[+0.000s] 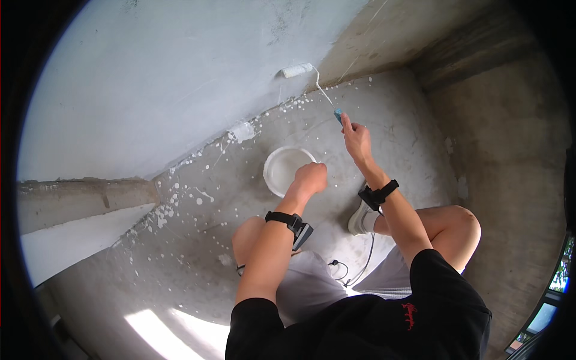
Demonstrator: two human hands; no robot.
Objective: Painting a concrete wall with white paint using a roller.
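Observation:
My right hand (357, 139) grips the blue handle (338, 115) of a paint roller, with the thumb laid along it. The white roller sleeve (297, 70) rests against the lower part of the wall (180, 81), where white paint meets bare grey-brown plaster. My left hand (311, 176) is closed in a fist at the right rim of a round white paint bucket (271, 177) and appears to hold it there; its fingertips are hidden. White paint shows inside the bucket, which stands on the floor below the roller.
White paint spatters (166, 211) dot the concrete floor (391, 130) along the wall's foot. A bare side wall (504, 171) rises at right. At left a ledge (85, 198) juts out. My shoe (358, 220) and a black cable (370, 256) lie near my right arm.

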